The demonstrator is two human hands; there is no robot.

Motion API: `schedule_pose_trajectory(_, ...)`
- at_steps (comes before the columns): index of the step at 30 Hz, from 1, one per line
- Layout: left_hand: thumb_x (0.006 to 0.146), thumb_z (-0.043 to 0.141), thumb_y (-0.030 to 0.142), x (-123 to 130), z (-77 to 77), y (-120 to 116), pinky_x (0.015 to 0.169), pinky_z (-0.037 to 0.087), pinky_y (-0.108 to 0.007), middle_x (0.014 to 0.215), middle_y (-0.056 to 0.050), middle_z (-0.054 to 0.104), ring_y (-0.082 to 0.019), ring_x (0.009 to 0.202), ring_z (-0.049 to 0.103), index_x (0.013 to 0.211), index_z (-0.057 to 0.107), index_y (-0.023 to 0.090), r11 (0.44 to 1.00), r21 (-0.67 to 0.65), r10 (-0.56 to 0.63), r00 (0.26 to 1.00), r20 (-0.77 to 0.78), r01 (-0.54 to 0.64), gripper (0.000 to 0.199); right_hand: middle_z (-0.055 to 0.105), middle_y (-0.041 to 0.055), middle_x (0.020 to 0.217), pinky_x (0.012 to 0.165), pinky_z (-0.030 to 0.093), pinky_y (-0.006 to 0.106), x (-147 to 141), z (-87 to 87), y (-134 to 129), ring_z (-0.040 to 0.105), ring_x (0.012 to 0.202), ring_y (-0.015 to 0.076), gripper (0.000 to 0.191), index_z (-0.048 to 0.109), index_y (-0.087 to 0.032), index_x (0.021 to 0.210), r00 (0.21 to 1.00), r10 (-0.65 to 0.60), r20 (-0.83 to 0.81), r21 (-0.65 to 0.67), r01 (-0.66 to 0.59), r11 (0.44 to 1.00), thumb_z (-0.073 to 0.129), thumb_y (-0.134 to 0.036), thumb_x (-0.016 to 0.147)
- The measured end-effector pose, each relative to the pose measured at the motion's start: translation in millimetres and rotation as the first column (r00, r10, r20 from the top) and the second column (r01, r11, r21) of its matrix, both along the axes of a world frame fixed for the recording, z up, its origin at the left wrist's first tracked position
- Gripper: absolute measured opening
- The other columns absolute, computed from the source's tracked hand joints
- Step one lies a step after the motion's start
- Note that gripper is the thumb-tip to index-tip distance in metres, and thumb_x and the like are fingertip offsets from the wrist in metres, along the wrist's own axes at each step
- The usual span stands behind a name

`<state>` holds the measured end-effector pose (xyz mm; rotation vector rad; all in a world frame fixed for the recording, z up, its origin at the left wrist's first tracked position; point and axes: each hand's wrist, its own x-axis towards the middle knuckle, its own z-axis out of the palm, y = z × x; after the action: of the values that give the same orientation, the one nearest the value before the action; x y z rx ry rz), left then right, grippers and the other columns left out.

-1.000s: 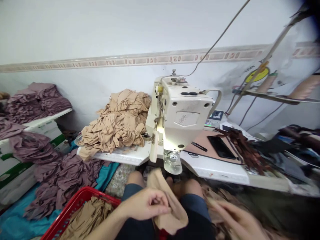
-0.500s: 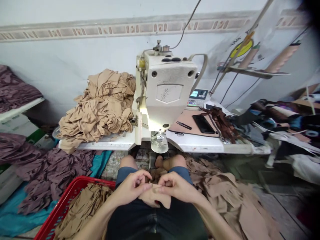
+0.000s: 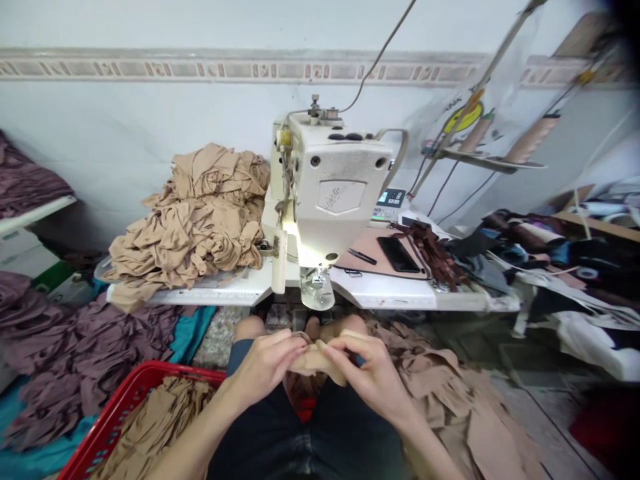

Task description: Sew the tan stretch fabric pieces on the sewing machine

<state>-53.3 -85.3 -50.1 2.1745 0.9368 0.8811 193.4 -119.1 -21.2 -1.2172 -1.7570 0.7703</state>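
Tan cloth (image 3: pixel 316 363): one small folded piece, held up between both hands above the lap, clear of the table and basket.

Purple cloth (image 3: pixel 80 353): a loose heap on a teal sheet, well left of the left hand.

Red basket (image 3: pixel 120 407): just below and left of the left hand, its rim apart from that hand, with tan pieces (image 3: pixel 155 427) filling it.

Left hand (image 3: pixel 263 365): closed, fingers and thumb pinching the left side of the Tan cloth.

Tan heap (image 3: pixel 195 220): a large, rumpled pile on the white table (image 3: pixel 235 295), ahead and left of the left hand.

Sewing machine (image 3: pixel 340 180): ahead of both hands, lit, with nothing showing under its foot.

Right hand (image 3: pixel 373 377): closed, fingertips gripping the right side of the Tan cloth.

Floor pieces (image 3: pixel 450 400): flat tan cuts, spread just right of the right hand.

Progress: one piece is in the hands and off the machine, while many tan pieces lie in the basket, on the table and on the floor. Which of them are finished, I cannot tell.
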Motion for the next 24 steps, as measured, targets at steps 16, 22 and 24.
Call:
schedule_pose_trajectory(16,0.098,0.068,0.046,22,39.7,41,0.068,0.046,-0.025,0.082,-0.005,0.074,-0.019,0.074,0.063,0.089,0.079,0.015,0.891,-0.45,0.213,0.93,0.3,-0.059,0.034,0.072,0.0046,0.068,0.059,0.046,0.029,-5,5.7,48,0.06,0.062,0.019,0.039,0.079,-0.016,0.075,0.91,-0.227,-0.346,-0.19,0.169,0.967,0.081,-0.053,0.087)
schedule_pose_trajectory(22,0.09,0.076,0.05,27,51.6,48,0.057,0.036,-0.022,0.062,0.003,0.056,-0.013,0.058,0.049,0.081,0.07,0.015,0.861,-0.479,0.318,0.915,0.248,-0.17,0.036,0.066,0.0021,0.061,0.054,0.042,0.026,0,7.0,57,0.053,0.057,0.0152,0.043,0.075,-0.015,0.067,0.879,-0.243,-0.411,-0.219,0.163,0.962,0.086,-0.054,0.081)
schedule_pose_trajectory(24,0.087,0.079,0.049,32,56.2,51,0.054,0.032,-0.021,0.059,0.007,0.047,-0.011,0.054,0.043,0.08,0.065,0.017,0.853,-0.481,0.362,0.895,0.263,-0.204,0.035,0.065,0.0018,0.061,0.054,0.043,0.026,1,7.0,61,0.052,0.057,0.0152,0.044,0.075,-0.015,0.067,0.871,-0.255,-0.421,-0.219,0.175,0.96,0.085,-0.055,0.082)
